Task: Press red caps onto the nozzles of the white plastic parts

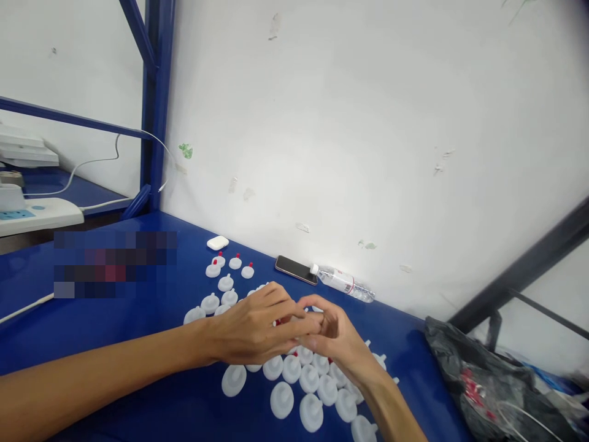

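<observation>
Above the blue table, my left hand (257,325) and my right hand (338,337) meet with fingers bent and fingertips pressed together. Whatever lies between the fingertips is hidden. A bit of red shows by the left fingers, and I cannot tell whether it is held or lies below. Under and around both hands are many white nozzle caps (281,400), round with a narrow spout. At the far left of the group, several nozzle caps with red tips (235,262) stand upright. A few more red tips show among the caps beneath my hands.
Along the wall lie a white earphone-like case (218,243), a phone (296,270) and a clear plastic bottle (344,283) on its side. A black plastic bag (488,374) with small red pieces is at the right. A white power strip (46,215) sits at the left.
</observation>
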{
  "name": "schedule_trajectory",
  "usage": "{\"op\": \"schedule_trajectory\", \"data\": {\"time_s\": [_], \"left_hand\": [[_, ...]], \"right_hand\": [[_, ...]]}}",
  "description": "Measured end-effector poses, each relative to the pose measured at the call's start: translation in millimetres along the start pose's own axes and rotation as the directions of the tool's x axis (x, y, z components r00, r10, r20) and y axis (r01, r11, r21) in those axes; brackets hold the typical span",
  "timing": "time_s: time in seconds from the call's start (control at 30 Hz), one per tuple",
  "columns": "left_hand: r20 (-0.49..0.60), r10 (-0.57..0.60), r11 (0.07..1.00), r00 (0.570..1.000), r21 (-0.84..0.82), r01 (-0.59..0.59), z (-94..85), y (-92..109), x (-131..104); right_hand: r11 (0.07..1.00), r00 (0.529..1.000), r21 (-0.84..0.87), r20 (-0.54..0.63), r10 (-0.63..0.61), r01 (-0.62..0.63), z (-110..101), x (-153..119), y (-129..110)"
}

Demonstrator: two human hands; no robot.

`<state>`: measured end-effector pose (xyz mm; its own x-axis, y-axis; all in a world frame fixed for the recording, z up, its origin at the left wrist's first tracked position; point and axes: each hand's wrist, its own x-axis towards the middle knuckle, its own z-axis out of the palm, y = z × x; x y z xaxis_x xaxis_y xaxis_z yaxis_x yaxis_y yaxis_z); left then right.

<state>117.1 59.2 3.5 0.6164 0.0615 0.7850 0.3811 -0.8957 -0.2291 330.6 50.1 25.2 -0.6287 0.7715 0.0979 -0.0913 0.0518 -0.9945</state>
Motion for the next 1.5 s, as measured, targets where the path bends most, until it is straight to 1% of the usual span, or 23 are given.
{"op": "schedule_trajectory", "data": {"time_s": [0.07,0.13,0.17,0.23,0.33,0.4,0.47,0.57,0.67,0.77,0.8,0.87,0.93,1.0,1.1,1.2,1.3,1.37,1.43,1.5], "left_hand": [[0.030,-0.048,0.999,0.998,0.022,0.047,-1.1,-4,2],[0.062,-0.130,0.990,0.990,0.057,0.126,-4.3,-14,4],[0.078,-0.181,0.981,0.980,0.081,0.174,-6.8,-23,4],[0.143,-0.323,0.942,0.935,0.144,0.304,-13.0,-45,1],[0.210,-0.465,0.881,0.860,0.211,0.425,-24.0,-83,-10],[0.286,-0.535,0.843,0.795,0.240,0.481,-31.2,-104,-20],[0.361,-0.589,0.808,0.723,0.262,0.527,-37.3,-117,-28],[0.454,-0.641,0.764,0.618,0.301,0.571,-41.8,-122,-34],[0.514,-0.670,0.734,0.536,0.350,0.582,-39.8,-120,-35],[0.534,-0.694,0.710,0.483,0.402,0.578,-35.0,-119,-36],[0.536,-0.700,0.705,0.472,0.414,0.575,-33.6,-119,-37],[0.543,-0.705,0.700,0.457,0.428,0.572,-31.6,-120,-39],[0.543,-0.705,0.700,0.456,0.431,0.569,-30.9,-120,-40],[0.528,-0.704,0.704,0.476,0.427,0.567,-31.0,-119,-40],[0.477,-0.694,0.718,0.539,0.412,0.561,-31.5,-116,-36],[0.417,-0.658,0.753,0.628,0.377,0.539,-30.4,-110,-29],[0.351,-0.597,0.800,0.721,0.322,0.506,-27.8,-102,-22],[0.297,-0.550,0.831,0.780,0.279,0.480,-25.8,-93,-18],[0.245,-0.496,0.864,0.833,0.234,0.446,-24.2,-83,-13],[0.207,-0.434,0.898,0.877,0.183,0.401,-22.6,-71,-8]], "right_hand": [[0.998,1.000,-0.056,-0.022,-0.023,0.021,0,-1,-5],[0.985,0.990,-0.157,-0.114,-0.087,0.068,-1,-2,-10],[0.972,0.977,-0.218,-0.171,-0.127,0.088,-3,-2,-12],[0.936,0.938,-0.337,-0.282,-0.201,0.099,-8,-2,-14],[0.886,0.875,-0.459,-0.399,-0.273,0.067,-17,-2,-15],[0.855,0.849,-0.517,-0.438,-0.297,0.032,-21,-1,-14],[0.828,0.840,-0.561,-0.447,-0.309,0.006,-22,0,-14],[0.791,0.836,-0.612,-0.441,-0.328,-0.013,-24,1,-11],[0.728,0.817,-0.683,-0.448,-0.363,-0.051,-29,2,-7],[0.602,0.785,-0.788,-0.452,-0.424,-0.129,-39,2,0],[0.548,0.779,-0.822,-0.444,-0.443,-0.156,-43,2,2],[0.441,0.781,-0.874,-0.415,-0.466,-0.201,-52,1,8],[0.355,0.793,-0.904,-0.393,-0.465,-0.239,-62,0,14],[0.295,0.812,-0.919,-0.376,-0.447,-0.262,-70,-1,20],[0.242,0.853,-0.940,-0.325,-0.408,-0.243,-78,-1,28],[0.227,0.880,-0.951,-0.286,-0.380,-0.211,-81,1,32],[0.251,0.880,-0.947,-0.287,-0.378,-0.201,-79,3,29],[0.291,0.873,-0.938,-0.295,-0.389,-0.188,-75,5,24],[0.352,0.859,-0.922,-0.309,-0.409,-0.164,-69,5,17],[0.431,0.843,-0.893,-0.328,-0.427,-0.129,-60,5,10]]}}
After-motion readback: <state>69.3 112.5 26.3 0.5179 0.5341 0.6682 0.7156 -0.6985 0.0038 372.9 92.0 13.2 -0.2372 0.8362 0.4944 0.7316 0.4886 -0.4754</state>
